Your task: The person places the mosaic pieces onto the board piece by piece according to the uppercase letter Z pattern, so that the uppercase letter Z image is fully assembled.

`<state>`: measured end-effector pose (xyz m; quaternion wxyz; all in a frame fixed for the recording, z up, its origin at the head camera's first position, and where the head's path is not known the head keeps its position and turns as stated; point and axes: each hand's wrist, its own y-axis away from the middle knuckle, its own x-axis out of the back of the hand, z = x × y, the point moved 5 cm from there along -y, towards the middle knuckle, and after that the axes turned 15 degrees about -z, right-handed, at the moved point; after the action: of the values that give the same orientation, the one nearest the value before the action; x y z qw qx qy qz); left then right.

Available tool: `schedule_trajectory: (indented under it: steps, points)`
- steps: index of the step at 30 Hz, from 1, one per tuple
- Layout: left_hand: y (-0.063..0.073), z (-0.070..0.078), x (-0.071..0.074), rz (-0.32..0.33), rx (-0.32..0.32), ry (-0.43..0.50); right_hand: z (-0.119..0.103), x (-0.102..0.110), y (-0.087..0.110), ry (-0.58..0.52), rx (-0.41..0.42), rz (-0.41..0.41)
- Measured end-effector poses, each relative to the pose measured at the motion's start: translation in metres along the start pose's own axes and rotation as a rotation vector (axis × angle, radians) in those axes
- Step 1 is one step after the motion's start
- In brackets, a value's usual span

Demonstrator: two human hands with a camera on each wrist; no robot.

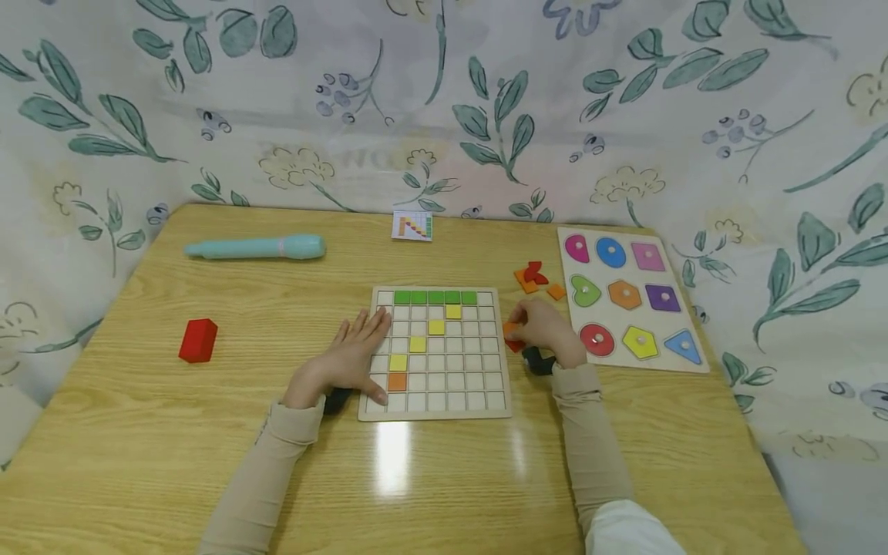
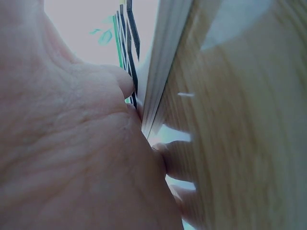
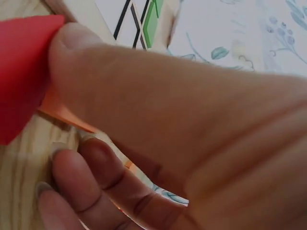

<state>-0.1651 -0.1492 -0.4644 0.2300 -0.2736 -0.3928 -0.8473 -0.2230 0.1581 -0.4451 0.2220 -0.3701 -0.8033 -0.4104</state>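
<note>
A square wooden grid board (image 1: 435,417) lies on the table. Along its top row run several green tiles (image 1: 436,297); yellow tiles (image 1: 418,344) step down diagonally to the left, ending at one orange tile (image 1: 397,381). My left hand (image 1: 350,358) rests with spread fingers across the board's left edge. Just off the right edge, my right hand (image 1: 537,327) pinches an orange tile (image 1: 511,330) between thumb and fingers. A red piece (image 3: 24,72) lies against the thumb tip in the right wrist view, overlapping the orange one.
Beyond my right hand lie loose red and orange pieces (image 1: 530,277). A shape puzzle board (image 1: 603,239) stands to their right. A small pattern card (image 1: 412,226) lies at the back. On the left are a turquoise tapered object (image 1: 257,247) and a red block (image 1: 198,341).
</note>
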Motion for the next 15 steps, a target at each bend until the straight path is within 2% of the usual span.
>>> schedule_trajectory:
  steps: [6, 9, 15]
  points:
    - [-0.0019, -0.0009, -0.0009, 0.002, 0.000, 0.000, -0.0010, 0.0021, -0.0007, -0.063, 0.007, 0.033]
    - [-0.0020, -0.0005, -0.0014, 0.002, -0.004, 0.004, 0.0003, 0.0051, 0.0001, -0.059, 0.049, 0.083]
    - [-0.0007, 0.0003, -0.0003, 0.003, -0.001, -0.003, -0.0010, 0.0074, 0.0010, -0.051, 0.060, 0.160]
